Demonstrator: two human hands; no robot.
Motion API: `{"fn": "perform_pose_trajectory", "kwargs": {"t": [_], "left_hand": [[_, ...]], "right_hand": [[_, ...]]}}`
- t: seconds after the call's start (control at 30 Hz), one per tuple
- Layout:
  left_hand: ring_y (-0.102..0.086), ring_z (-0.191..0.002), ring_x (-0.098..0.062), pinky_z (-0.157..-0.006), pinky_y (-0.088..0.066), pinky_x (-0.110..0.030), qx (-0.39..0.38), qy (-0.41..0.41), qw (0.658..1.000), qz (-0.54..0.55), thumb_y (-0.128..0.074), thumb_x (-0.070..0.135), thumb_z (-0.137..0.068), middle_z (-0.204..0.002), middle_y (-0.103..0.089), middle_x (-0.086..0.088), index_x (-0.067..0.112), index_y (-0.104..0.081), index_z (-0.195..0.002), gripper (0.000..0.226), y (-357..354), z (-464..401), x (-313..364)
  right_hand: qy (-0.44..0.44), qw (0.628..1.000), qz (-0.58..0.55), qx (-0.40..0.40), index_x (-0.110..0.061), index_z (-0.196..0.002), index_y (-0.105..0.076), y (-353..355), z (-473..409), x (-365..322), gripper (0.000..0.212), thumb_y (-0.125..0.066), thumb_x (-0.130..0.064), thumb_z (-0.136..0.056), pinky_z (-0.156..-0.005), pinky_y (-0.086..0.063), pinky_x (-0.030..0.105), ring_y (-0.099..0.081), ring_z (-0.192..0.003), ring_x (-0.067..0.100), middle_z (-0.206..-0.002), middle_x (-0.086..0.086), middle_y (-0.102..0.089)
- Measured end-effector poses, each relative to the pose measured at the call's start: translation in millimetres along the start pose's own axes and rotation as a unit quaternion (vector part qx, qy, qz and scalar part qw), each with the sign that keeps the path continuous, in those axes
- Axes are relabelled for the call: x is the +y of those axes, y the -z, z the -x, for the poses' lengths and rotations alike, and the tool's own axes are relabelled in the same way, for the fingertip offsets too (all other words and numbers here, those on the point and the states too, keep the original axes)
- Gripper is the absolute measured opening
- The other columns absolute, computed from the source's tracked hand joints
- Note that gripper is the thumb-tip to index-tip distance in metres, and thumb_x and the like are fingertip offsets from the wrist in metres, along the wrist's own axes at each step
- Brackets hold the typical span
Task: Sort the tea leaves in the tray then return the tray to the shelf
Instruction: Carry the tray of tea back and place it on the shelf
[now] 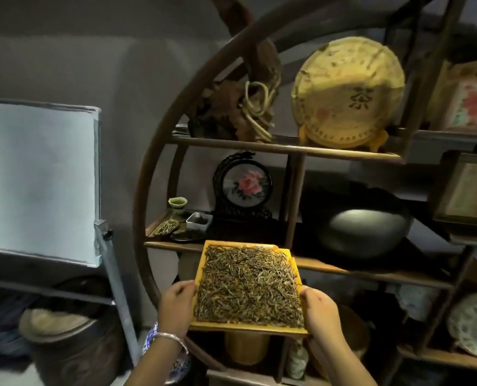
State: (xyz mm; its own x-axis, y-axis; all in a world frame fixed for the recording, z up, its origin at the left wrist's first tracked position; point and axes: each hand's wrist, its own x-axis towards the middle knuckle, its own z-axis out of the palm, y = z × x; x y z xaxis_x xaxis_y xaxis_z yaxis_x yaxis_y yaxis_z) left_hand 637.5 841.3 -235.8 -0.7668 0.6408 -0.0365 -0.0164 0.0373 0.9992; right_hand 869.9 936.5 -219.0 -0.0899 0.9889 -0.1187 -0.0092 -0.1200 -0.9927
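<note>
both hands, the left hand and the right hand, are gripping the yellow tray by its near corners, keeping the tea leaves level while its far edge is meeting the shelf

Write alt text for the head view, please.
Both hands, left hand and right hand, grip a yellow tray filled with tea leaves, held by its side edges before a round wooden shelf holding ornaments.
</note>
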Motion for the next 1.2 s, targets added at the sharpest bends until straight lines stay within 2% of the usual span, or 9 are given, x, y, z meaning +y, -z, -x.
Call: {"fn": "perform_pose_trajectory", "kwargs": {"t": [0.13,0.2,0.37,0.47,0.6,0.77,1.0,1.1,1.2], "left_hand": [[-0.061,-0.084,-0.019,-0.066,-0.044,-0.029,0.024,0.018,1.000,0.002,-0.060,0.015,-0.088,-0.085,-0.069,-0.002,0.019,-0.069,-0.080,0.012,-16,-36,-14],[-0.062,-0.085,-0.021,-0.068,-0.046,-0.031,0.027,0.027,0.999,0.000,-0.061,0.014,-0.087,-0.086,-0.070,-0.003,0.016,-0.070,-0.084,0.011,-22,-56,-19],[-0.063,-0.083,-0.018,-0.061,-0.044,-0.027,0.015,0.039,0.999,-0.004,-0.060,0.012,-0.087,-0.086,-0.071,-0.003,0.014,-0.070,-0.086,0.011,-38,-112,-31],[-0.062,-0.080,-0.014,-0.058,-0.041,-0.023,0.000,0.053,0.999,-0.008,-0.060,0.013,-0.088,-0.086,-0.070,-0.002,0.013,-0.070,-0.086,0.010,-48,-145,-38],[-0.063,-0.084,-0.019,-0.063,-0.043,-0.026,-0.025,0.069,0.997,-0.005,-0.061,0.011,-0.087,-0.088,-0.070,-0.007,0.009,-0.071,-0.087,0.010,-59,-185,-52],[-0.063,-0.085,-0.020,-0.064,-0.044,-0.027,-0.034,0.091,0.995,-0.002,-0.062,0.012,-0.086,-0.088,-0.071,-0.007,0.009,-0.072,-0.088,0.010,-67,-215,-66],[-0.061,-0.086,-0.018,-0.064,-0.041,-0.026,-0.033,0.100,0.994,0.008,-0.059,0.014,-0.088,-0.092,-0.069,-0.007,0.012,-0.069,-0.089,0.010,-77,-230,-77],[-0.061,-0.082,-0.019,-0.060,-0.040,-0.027,-0.016,0.103,0.994,0.015,-0.054,0.019,-0.092,-0.090,-0.068,-0.008,0.014,-0.068,-0.088,0.015,-84,-231,-78],[-0.065,-0.081,-0.026,-0.061,-0.045,-0.031,-0.009,0.108,0.994,0.024,-0.049,0.021,-0.093,-0.087,-0.070,-0.009,0.013,-0.068,-0.087,0.021,-89,-232,-77]], "right_hand": [[-0.012,1.000,-0.007,-0.004,-0.006,-0.081,-0.071,-21,-44,8,0.027,-0.048,-0.015,-0.093,-0.054,-0.052,0.028,-0.068,-0.077,0.023,-0.080,0.014,-0.072],[-0.025,1.000,-0.013,-0.001,-0.010,-0.088,-0.069,-32,-65,12,0.022,-0.049,-0.016,-0.094,-0.059,-0.053,0.030,-0.068,-0.083,0.024,-0.085,0.012,-0.072],[-0.052,0.998,-0.018,0.014,-0.009,-0.099,-0.066,-60,-110,28,0.020,-0.047,-0.017,-0.097,-0.074,-0.056,0.038,-0.068,-0.089,0.027,-0.094,0.013,-0.071],[-0.071,0.997,-0.017,0.035,-0.010,-0.096,-0.066,-75,-132,36,0.018,-0.048,-0.017,-0.097,-0.084,-0.055,0.046,-0.068,-0.090,0.030,-0.093,0.014,-0.072],[-0.086,0.993,-0.022,0.074,-0.009,-0.094,-0.066,-92,-158,46,0.018,-0.050,-0.015,-0.096,-0.079,-0.055,0.040,-0.067,-0.088,0.028,-0.093,0.014,-0.072],[-0.105,0.989,-0.037,0.100,-0.006,-0.096,-0.068,-107,-178,62,0.020,-0.051,-0.016,-0.096,-0.085,-0.054,0.045,-0.069,-0.087,0.030,-0.089,0.014,-0.074],[-0.107,0.987,-0.051,0.111,-0.006,-0.090,-0.070,-112,-197,66,0.025,-0.049,-0.018,-0.095,-0.067,-0.054,0.035,-0.071,-0.078,0.028,-0.077,0.011,-0.075],[-0.123,0.981,-0.063,0.134,-0.004,-0.091,-0.068,-109,-205,66,0.025,-0.048,-0.019,-0.096,-0.085,-0.054,0.049,-0.068,-0.088,0.036,-0.087,0.019,-0.073],[-0.141,0.977,-0.060,0.150,-0.007,-0.090,-0.064,-108,-209,67,0.031,-0.041,-0.025,-0.100,-0.087,-0.052,0.049,-0.066,-0.091,0.040,-0.091,0.023,-0.070]]}}
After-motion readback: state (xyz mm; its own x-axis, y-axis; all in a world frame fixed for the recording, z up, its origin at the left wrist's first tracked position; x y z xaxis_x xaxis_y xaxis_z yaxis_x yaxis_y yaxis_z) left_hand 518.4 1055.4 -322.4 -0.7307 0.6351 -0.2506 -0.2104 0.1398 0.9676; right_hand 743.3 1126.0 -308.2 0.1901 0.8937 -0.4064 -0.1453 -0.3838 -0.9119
